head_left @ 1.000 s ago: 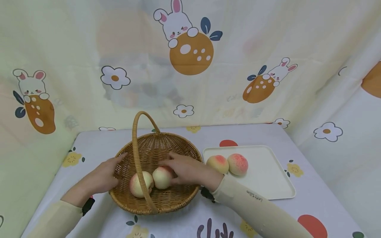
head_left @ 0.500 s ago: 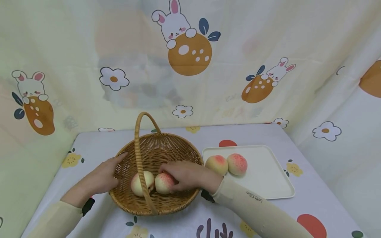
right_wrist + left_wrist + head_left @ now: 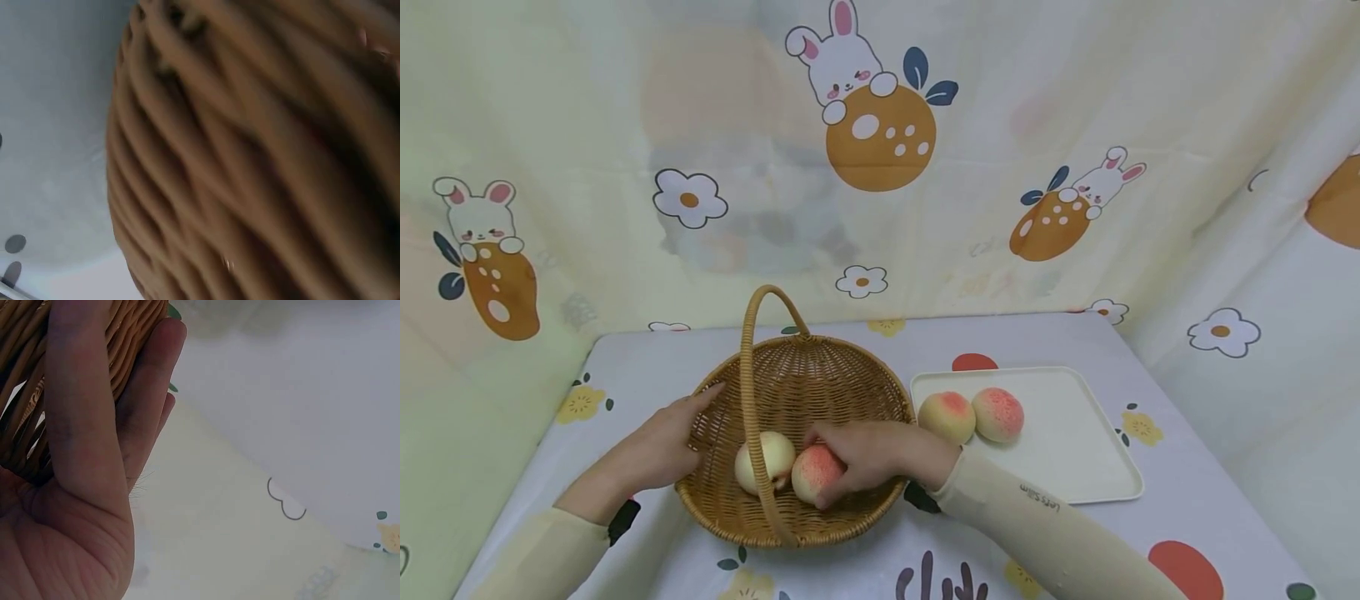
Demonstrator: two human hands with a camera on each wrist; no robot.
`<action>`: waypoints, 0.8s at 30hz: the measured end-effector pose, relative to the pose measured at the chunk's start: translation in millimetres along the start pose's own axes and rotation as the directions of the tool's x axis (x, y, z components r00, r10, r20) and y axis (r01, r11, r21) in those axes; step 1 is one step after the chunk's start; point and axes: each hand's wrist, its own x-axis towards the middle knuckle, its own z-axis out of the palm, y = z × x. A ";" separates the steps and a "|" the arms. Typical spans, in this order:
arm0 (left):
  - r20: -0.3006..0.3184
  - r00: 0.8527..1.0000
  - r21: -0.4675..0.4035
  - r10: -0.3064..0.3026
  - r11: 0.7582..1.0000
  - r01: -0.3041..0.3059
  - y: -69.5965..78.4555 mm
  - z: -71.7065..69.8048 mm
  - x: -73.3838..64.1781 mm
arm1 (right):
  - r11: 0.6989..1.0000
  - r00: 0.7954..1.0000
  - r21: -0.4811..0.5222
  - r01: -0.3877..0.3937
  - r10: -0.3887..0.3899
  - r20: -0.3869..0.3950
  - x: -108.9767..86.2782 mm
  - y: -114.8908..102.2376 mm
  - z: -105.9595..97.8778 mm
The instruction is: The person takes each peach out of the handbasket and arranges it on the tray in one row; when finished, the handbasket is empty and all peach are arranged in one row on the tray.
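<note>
Grasping the reddish peach (image 3: 811,475) with the right hand (image 3: 865,454), with thumb and fingers bent around it. Seen inside the wicker basket (image 3: 842,375), near 5 o'clock, counting 12 o'clock at the far side. Cannot tell whether lifted or resting on the weave. Just beside, at its 10 o'clock, the pale peach (image 3: 781,454), partly behind the arched handle (image 3: 747,367). Holding the basket at its 9 o'clock rim with the left hand (image 3: 655,446); in the left wrist view, with fingers laid rather straight along the outside weave. In the right wrist view, mostly blurred basket wall, with the fingers hidden. At 3 o'clock from the basket, the white tray (image 3: 1075,442), bearing toward its 10 o'clock the yellowish peach (image 3: 947,417) and the speckled peach (image 3: 998,414), side by side. Beneath all, the covered table (image 3: 655,358); behind, at 12 o'clock, the rabbit-print curtain (image 3: 955,242).
</note>
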 end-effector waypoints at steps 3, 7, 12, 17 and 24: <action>0.001 1.000 -0.007 -0.007 1.000 0.007 0.4 0.4 -0.7 | 1.000 0.997 0.016 0.014 -0.013 -0.076 -0.6 1.4 -1.9; 0.010 1.000 -0.020 -0.013 1.000 0.013 -0.1 2.0 -0.8 | 0.982 0.976 0.156 0.109 -0.077 -0.203 -6.0 4.3 -10.4; 0.022 1.000 -0.041 -0.012 0.999 0.012 -3.6 4.9 0.1 | 0.869 0.932 0.420 0.263 -0.116 -0.343 -22.9 11.5 -23.9; 0.022 1.000 -0.048 0.000 0.999 0.001 -6.4 3.7 1.0 | 0.755 0.882 0.543 0.368 -0.098 -0.462 -49.3 25.4 -36.7; 0.025 1.000 -0.061 0.010 0.998 -0.009 -11.6 1.8 3.0 | 0.796 0.813 0.488 0.357 -0.009 -0.582 -98.1 66.7 -52.7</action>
